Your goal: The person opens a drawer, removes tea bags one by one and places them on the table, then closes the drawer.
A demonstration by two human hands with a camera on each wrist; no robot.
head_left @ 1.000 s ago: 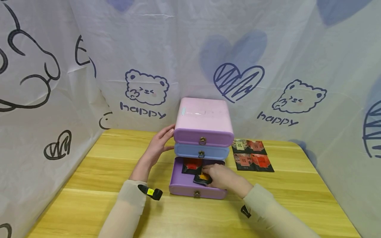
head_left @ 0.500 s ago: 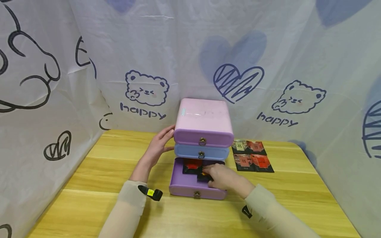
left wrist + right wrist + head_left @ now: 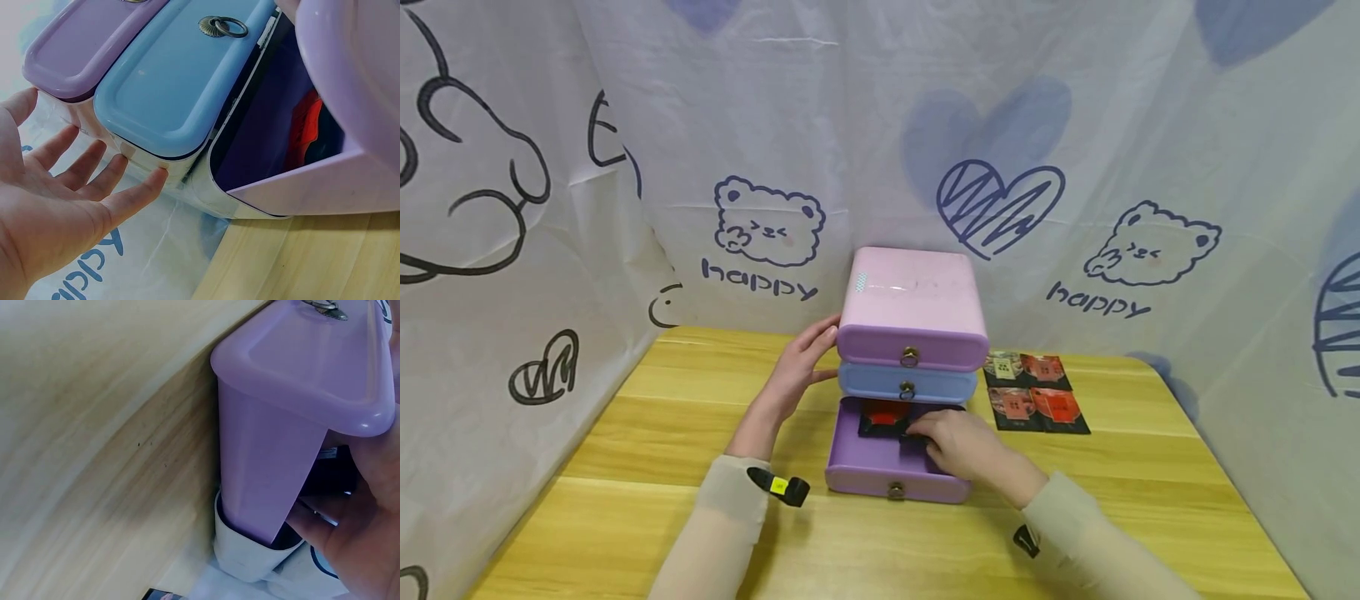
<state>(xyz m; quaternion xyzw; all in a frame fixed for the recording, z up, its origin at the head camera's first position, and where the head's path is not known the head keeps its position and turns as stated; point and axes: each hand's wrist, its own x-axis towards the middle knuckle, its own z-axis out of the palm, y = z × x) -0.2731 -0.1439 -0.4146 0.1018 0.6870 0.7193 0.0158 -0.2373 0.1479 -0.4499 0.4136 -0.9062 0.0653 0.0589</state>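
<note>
A small pink drawer cabinet (image 3: 917, 292) stands on the table, its lowest purple drawer (image 3: 861, 482) pulled out. Inside that drawer lies a black packet with a red label (image 3: 883, 418). My right hand (image 3: 966, 446) reaches into the drawer and pinches another black packet (image 3: 331, 472), mostly hidden by the fingers and the drawer wall. My left hand (image 3: 62, 187) rests its spread fingertips against the cabinet's left side, beside the shut purple top drawer (image 3: 880, 346) and blue middle drawer (image 3: 872, 380).
Several dark packets with red and pale labels (image 3: 1037, 396) lie in a block on the wooden table (image 3: 1150, 483), right of the cabinet. A white printed cloth (image 3: 880, 125) hangs behind and at the sides. Each drawer front has a ring pull.
In the drawer, the packet under my right hand has moved back and right, beside the red-labelled one; its yellow-orange part is now hidden by the fingers. My left hand stays put.
</note>
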